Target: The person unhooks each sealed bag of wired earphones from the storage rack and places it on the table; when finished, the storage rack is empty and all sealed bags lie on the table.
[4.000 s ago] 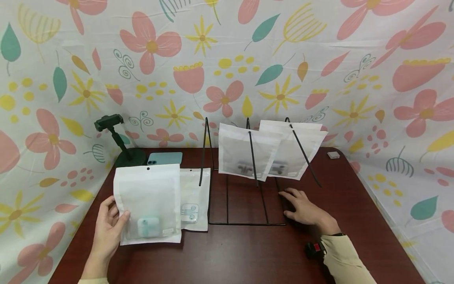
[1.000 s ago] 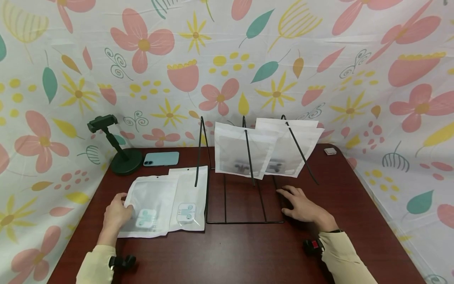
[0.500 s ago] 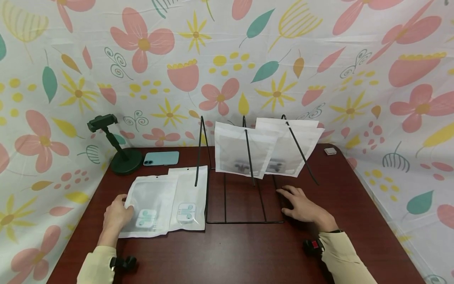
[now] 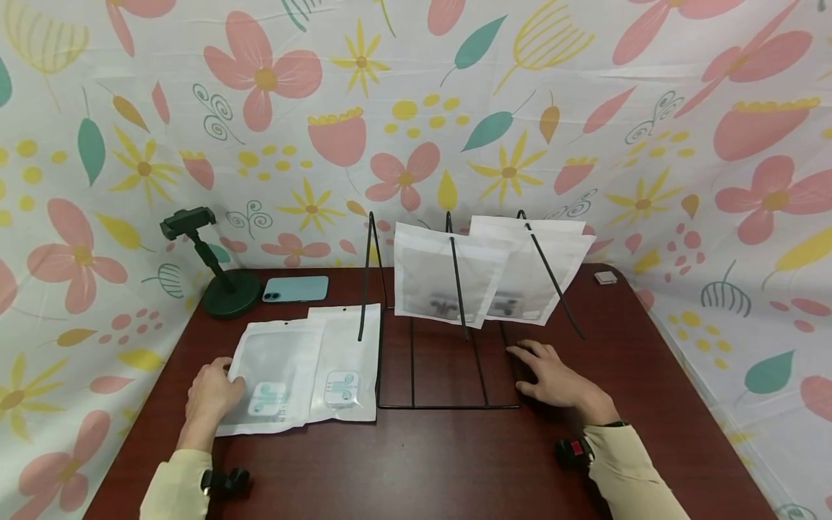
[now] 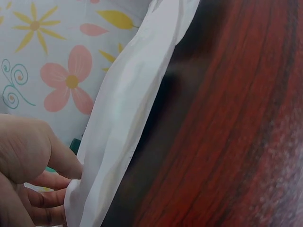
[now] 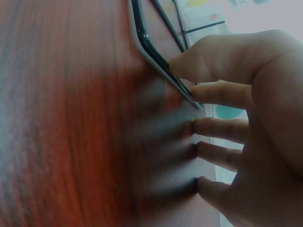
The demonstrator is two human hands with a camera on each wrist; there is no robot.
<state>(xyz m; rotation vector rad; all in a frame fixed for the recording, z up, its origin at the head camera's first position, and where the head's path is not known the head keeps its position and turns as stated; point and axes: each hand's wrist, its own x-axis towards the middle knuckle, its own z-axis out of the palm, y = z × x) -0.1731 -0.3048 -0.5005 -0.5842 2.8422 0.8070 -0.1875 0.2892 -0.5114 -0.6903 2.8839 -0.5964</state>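
Note:
Two white zip pouches lie overlapping on the table at left, a small square earphone pack showing through each window. My left hand (image 4: 213, 395) pinches the left edge of the outer pouch (image 4: 276, 361); in the left wrist view the thumb is on that pouch, the other fingers partly hidden behind it. The inner pouch (image 4: 354, 339) lies against the black wire rack (image 4: 448, 408). My right hand (image 4: 552, 375) rests beside the rack's right side with fingers spread. In the right wrist view, its fingertips (image 6: 203, 184) are on the table and the thumb touches the rack's wire.
More white pouches (image 4: 429, 271) hang from the rack's middle and right hooks; the left hook (image 4: 364, 289) is bare. A dark green phone stand (image 4: 230, 292) and a light blue phone (image 4: 295, 289) are at the back left. A small white object (image 4: 605, 277) lies back right.
Four seconds ago my left hand held the outer pouch raised; now it lies flat beside the inner one. Over the last second almost nothing has moved. My right hand has stayed by the rack.

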